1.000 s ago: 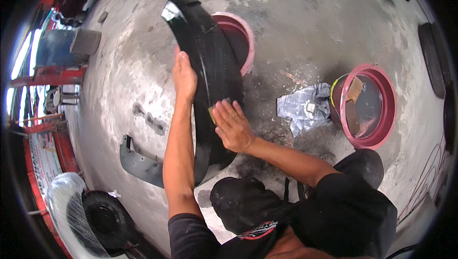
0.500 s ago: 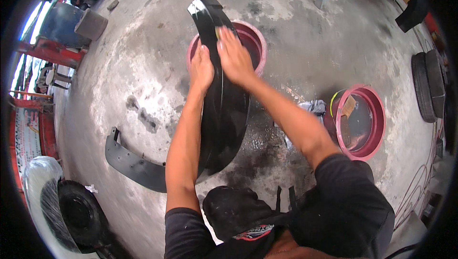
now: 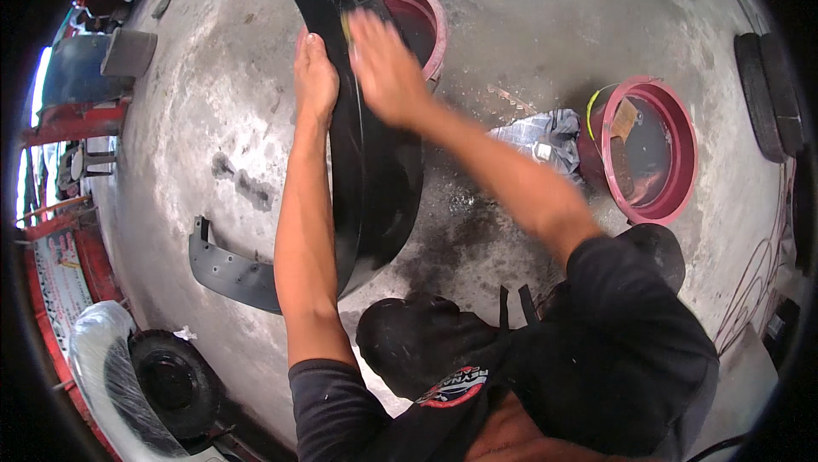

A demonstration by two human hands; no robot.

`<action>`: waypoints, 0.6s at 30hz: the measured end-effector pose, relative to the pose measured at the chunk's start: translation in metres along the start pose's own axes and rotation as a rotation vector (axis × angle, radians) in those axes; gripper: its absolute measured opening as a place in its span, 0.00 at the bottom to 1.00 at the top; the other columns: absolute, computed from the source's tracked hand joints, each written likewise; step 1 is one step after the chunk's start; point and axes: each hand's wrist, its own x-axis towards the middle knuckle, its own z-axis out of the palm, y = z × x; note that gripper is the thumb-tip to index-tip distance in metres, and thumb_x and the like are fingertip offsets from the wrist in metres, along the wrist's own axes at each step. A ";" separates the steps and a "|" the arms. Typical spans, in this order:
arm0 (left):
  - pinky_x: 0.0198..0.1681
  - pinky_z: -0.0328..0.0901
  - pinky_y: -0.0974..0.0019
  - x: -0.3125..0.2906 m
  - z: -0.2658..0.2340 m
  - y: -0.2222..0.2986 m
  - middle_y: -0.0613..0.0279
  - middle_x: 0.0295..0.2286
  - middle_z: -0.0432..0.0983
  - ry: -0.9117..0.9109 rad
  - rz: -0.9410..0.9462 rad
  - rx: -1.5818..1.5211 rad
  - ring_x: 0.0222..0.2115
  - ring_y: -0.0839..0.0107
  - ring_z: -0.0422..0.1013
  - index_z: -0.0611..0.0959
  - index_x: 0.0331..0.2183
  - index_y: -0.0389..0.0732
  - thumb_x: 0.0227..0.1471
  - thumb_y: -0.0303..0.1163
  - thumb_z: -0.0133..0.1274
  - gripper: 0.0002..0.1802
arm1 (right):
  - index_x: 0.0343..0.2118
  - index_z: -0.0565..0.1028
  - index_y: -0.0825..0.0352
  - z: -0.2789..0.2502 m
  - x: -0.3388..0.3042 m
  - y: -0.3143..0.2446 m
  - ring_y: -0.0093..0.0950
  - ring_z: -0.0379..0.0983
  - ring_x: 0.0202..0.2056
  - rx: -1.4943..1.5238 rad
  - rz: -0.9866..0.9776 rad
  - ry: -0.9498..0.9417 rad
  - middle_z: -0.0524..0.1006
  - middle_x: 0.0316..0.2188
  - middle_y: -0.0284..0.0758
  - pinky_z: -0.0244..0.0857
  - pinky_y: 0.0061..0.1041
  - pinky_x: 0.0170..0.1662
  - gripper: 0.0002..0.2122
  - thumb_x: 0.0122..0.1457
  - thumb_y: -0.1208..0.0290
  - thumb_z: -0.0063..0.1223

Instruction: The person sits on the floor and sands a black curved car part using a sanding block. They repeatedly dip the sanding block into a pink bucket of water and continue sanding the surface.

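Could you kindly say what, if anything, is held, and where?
Left hand: black panel, by its upper left edge; right hand: yellowish pad, under the fingers.

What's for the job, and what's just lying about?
In use:
- long curved black panel
- small yellowish pad under the right fingers
- round pinkish plastic tubs, probably

Lying about, it seems:
- dark grey curved strip
- round black rubber tyres

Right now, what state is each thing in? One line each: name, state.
Black panel: held, partly covered
Left hand: braced against panel's left edge
Yellow pad: mostly covered
Right hand: blurred, over pad
Right tub: holding cloudy liquid
Far tub: partly hidden
Grey cloth: crumpled
Floor: patchily wet
Smaller dark panel: partly hidden
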 end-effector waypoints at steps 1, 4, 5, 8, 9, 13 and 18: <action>0.68 0.51 0.60 0.001 -0.007 0.002 0.39 0.62 0.64 0.013 -0.035 0.028 0.66 0.52 0.58 0.69 0.62 0.29 0.71 0.45 0.35 0.32 | 0.64 0.63 0.77 -0.009 -0.049 -0.038 0.49 0.55 0.69 -0.017 0.016 0.002 0.61 0.67 0.55 0.44 0.50 0.71 0.26 0.67 0.67 0.43; 0.65 0.56 0.61 0.000 0.005 0.002 0.41 0.57 0.72 0.042 -0.124 -0.040 0.60 0.55 0.67 0.73 0.59 0.27 0.68 0.52 0.43 0.36 | 0.65 0.63 0.75 0.003 -0.207 -0.075 0.46 0.52 0.71 0.000 0.005 -0.077 0.59 0.68 0.53 0.39 0.56 0.72 0.28 0.63 0.71 0.50; 0.63 0.58 0.61 -0.005 0.012 0.019 0.42 0.55 0.74 -0.008 -0.125 -0.009 0.57 0.56 0.69 0.74 0.57 0.27 0.65 0.53 0.48 0.37 | 0.65 0.63 0.74 -0.005 -0.211 -0.080 0.46 0.52 0.71 0.006 0.020 -0.065 0.60 0.68 0.51 0.39 0.56 0.72 0.27 0.64 0.70 0.50; 0.53 0.68 0.63 -0.013 0.000 0.048 0.48 0.43 0.82 -0.033 -0.137 0.049 0.44 0.63 0.77 0.81 0.49 0.28 0.51 0.54 0.67 0.39 | 0.63 0.65 0.75 -0.014 -0.109 -0.053 0.49 0.58 0.67 -0.040 0.213 0.066 0.64 0.65 0.52 0.44 0.52 0.71 0.24 0.67 0.68 0.46; 0.50 0.69 0.63 -0.009 -0.007 0.044 0.48 0.43 0.82 -0.067 -0.146 0.074 0.43 0.62 0.78 0.81 0.49 0.28 0.50 0.52 0.68 0.38 | 0.61 0.65 0.76 -0.011 -0.077 -0.040 0.50 0.60 0.65 -0.003 0.268 0.190 0.65 0.63 0.54 0.47 0.52 0.70 0.23 0.67 0.68 0.46; 0.49 0.69 0.65 -0.008 0.000 0.035 0.51 0.42 0.82 -0.093 -0.254 0.067 0.42 0.63 0.78 0.82 0.48 0.29 0.49 0.54 0.68 0.38 | 0.67 0.57 0.78 -0.002 -0.139 -0.075 0.51 0.51 0.70 0.006 0.477 0.150 0.57 0.68 0.56 0.43 0.52 0.71 0.29 0.66 0.69 0.48; 0.52 0.67 0.64 -0.011 0.011 0.048 0.49 0.44 0.82 -0.061 -0.243 0.120 0.44 0.63 0.77 0.82 0.49 0.27 0.50 0.55 0.65 0.40 | 0.68 0.54 0.78 -0.011 -0.150 -0.074 0.55 0.48 0.70 0.104 0.499 0.154 0.54 0.69 0.59 0.41 0.53 0.71 0.30 0.67 0.70 0.46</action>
